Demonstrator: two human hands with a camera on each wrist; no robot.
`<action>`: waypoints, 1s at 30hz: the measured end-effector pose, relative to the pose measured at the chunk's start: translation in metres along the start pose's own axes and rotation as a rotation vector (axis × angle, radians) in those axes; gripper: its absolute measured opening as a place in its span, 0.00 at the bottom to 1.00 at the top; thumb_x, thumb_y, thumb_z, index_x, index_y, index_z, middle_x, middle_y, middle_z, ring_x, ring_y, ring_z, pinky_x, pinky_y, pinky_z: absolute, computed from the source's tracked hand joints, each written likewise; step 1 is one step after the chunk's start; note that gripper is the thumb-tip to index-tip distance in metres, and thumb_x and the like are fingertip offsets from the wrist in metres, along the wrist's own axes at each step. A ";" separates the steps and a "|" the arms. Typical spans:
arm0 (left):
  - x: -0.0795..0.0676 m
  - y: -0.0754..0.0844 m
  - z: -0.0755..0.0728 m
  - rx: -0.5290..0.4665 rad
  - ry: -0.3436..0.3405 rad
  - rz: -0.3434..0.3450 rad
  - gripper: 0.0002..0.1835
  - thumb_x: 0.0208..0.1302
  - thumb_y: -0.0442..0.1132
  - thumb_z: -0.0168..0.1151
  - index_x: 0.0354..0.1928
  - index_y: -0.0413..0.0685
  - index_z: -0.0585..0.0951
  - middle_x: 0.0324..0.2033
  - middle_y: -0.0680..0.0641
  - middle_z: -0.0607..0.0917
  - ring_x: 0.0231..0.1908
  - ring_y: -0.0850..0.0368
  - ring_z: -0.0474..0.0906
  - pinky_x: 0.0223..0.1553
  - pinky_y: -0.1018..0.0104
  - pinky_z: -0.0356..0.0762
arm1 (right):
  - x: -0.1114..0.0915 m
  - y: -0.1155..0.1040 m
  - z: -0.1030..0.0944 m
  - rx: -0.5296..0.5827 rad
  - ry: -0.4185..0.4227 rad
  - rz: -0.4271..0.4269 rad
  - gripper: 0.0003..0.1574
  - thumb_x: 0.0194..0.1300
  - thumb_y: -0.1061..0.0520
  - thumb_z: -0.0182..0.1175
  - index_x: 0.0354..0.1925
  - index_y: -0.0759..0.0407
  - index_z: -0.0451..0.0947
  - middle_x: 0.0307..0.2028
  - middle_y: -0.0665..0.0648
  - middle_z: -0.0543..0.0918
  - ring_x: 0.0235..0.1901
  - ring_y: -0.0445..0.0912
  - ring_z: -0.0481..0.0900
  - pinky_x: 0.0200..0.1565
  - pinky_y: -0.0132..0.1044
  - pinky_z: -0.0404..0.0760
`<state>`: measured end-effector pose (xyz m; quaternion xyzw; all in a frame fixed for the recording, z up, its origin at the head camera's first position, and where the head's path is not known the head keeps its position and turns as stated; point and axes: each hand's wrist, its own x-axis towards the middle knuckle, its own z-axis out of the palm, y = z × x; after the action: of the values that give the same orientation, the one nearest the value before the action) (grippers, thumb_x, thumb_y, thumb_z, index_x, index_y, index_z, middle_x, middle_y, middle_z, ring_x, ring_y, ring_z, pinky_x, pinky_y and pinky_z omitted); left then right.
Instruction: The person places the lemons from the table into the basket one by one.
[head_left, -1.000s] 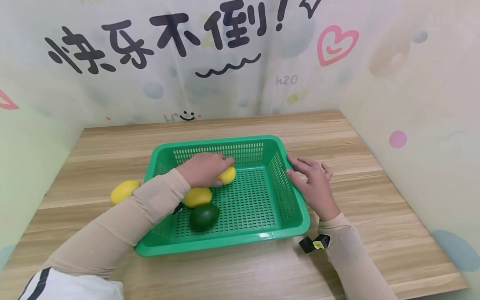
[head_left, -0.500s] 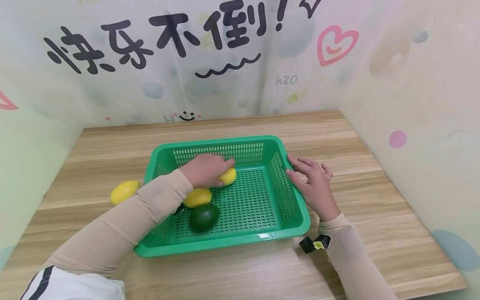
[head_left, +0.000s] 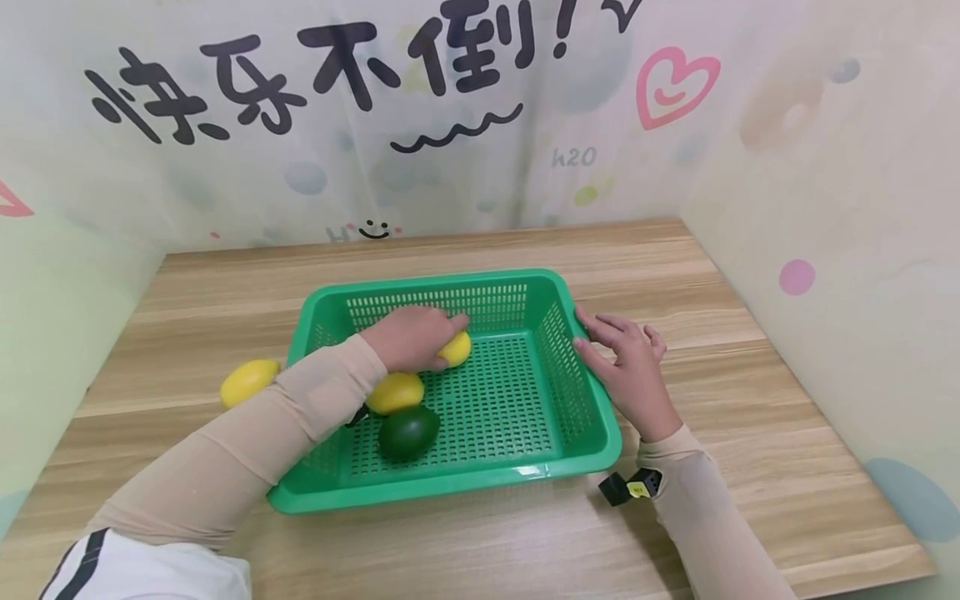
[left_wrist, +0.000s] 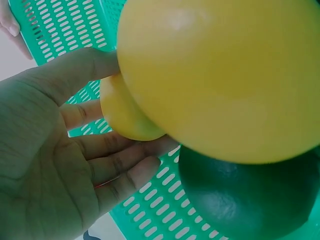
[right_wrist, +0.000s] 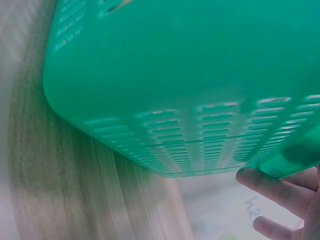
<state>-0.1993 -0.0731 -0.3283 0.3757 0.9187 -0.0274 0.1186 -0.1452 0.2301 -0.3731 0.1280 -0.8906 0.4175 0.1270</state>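
My left hand [head_left: 412,339] reaches into a green plastic basket [head_left: 450,485] and holds a lemon [head_left: 456,350] near its far wall. In the left wrist view, the fingers and thumb curl around this lemon [left_wrist: 120,111], partly hidden behind a nearer one. That second lemon [head_left: 396,394] lies under my left wrist, beside a dark green, avocado-like fruit [head_left: 408,433]. On the basket's right rim rests my right hand [head_left: 633,379], its fingertips touching the edge. The right wrist view shows its fingers [right_wrist: 275,190] loosely extended along the outside.
Another lemon [head_left: 250,383] sits on the wooden table [head_left: 480,550] left of the basket, next to my left sleeve. A printed curtain wall [head_left: 487,183] closes off the back, with a light wall [head_left: 847,350] on the right. A small black camera [head_left: 626,488] is strapped to my right wrist.
The left hand stays on the lemon at almost the same spot, after a very slight shift to the right. The right hand, basket and other fruit look unmoved.
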 end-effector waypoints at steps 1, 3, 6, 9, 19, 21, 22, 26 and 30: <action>0.000 0.000 0.000 0.007 0.002 0.001 0.31 0.65 0.45 0.74 0.64 0.39 0.75 0.44 0.42 0.87 0.45 0.47 0.85 0.47 0.54 0.84 | 0.000 0.000 0.000 0.000 0.001 -0.001 0.29 0.72 0.59 0.65 0.68 0.62 0.76 0.46 0.66 0.88 0.66 0.62 0.67 0.67 0.70 0.35; 0.000 0.000 -0.001 0.019 0.006 0.004 0.31 0.65 0.45 0.74 0.64 0.38 0.75 0.45 0.41 0.87 0.45 0.46 0.85 0.47 0.54 0.84 | 0.000 0.000 0.000 0.000 0.002 -0.004 0.29 0.72 0.59 0.65 0.68 0.62 0.76 0.47 0.66 0.88 0.66 0.62 0.67 0.67 0.70 0.35; -0.002 -0.001 -0.002 0.044 0.019 -0.002 0.32 0.64 0.46 0.74 0.64 0.38 0.76 0.47 0.40 0.87 0.47 0.46 0.85 0.49 0.53 0.84 | 0.000 0.000 0.001 0.001 0.000 -0.006 0.29 0.72 0.59 0.64 0.68 0.62 0.76 0.47 0.66 0.88 0.66 0.62 0.67 0.67 0.70 0.36; -0.004 -0.002 -0.004 0.065 0.025 -0.017 0.31 0.64 0.46 0.75 0.63 0.38 0.78 0.48 0.40 0.87 0.49 0.45 0.84 0.51 0.52 0.83 | 0.000 0.000 0.001 0.002 -0.002 -0.008 0.28 0.72 0.59 0.64 0.68 0.62 0.76 0.47 0.66 0.88 0.66 0.62 0.67 0.67 0.70 0.35; -0.017 0.000 -0.020 0.071 0.061 -0.023 0.29 0.63 0.42 0.75 0.63 0.37 0.79 0.53 0.38 0.85 0.52 0.43 0.83 0.50 0.52 0.83 | -0.001 0.000 0.000 0.009 0.005 -0.010 0.28 0.72 0.59 0.64 0.68 0.63 0.76 0.47 0.66 0.88 0.66 0.62 0.68 0.67 0.70 0.35; -0.021 0.000 -0.026 0.069 0.082 -0.021 0.29 0.63 0.42 0.75 0.63 0.36 0.79 0.54 0.37 0.85 0.52 0.43 0.83 0.49 0.53 0.84 | -0.001 0.000 0.000 0.013 0.005 -0.008 0.28 0.72 0.59 0.65 0.68 0.63 0.76 0.47 0.66 0.88 0.66 0.62 0.68 0.67 0.70 0.35; -0.023 0.000 -0.029 0.063 0.091 -0.023 0.29 0.64 0.41 0.74 0.63 0.36 0.78 0.54 0.37 0.85 0.50 0.44 0.84 0.48 0.53 0.84 | -0.001 0.000 0.000 0.014 0.004 -0.007 0.28 0.72 0.59 0.64 0.68 0.63 0.76 0.47 0.66 0.88 0.66 0.62 0.68 0.67 0.70 0.35; -0.034 -0.003 -0.043 0.035 0.127 -0.044 0.27 0.63 0.39 0.74 0.62 0.35 0.78 0.50 0.37 0.85 0.45 0.45 0.84 0.44 0.55 0.85 | -0.001 -0.001 -0.001 0.021 0.000 -0.002 0.28 0.72 0.59 0.64 0.68 0.63 0.76 0.48 0.66 0.88 0.66 0.62 0.67 0.67 0.70 0.34; -0.048 -0.008 -0.056 0.033 0.181 -0.063 0.25 0.62 0.38 0.75 0.58 0.34 0.79 0.47 0.37 0.85 0.41 0.46 0.84 0.42 0.55 0.85 | -0.001 -0.002 -0.001 0.020 0.000 -0.005 0.28 0.73 0.59 0.64 0.68 0.63 0.76 0.48 0.67 0.88 0.66 0.62 0.68 0.67 0.70 0.34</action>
<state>-0.1824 -0.1041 -0.2631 0.3492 0.9365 -0.0122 0.0282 -0.1434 0.2294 -0.3712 0.1316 -0.8862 0.4258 0.1266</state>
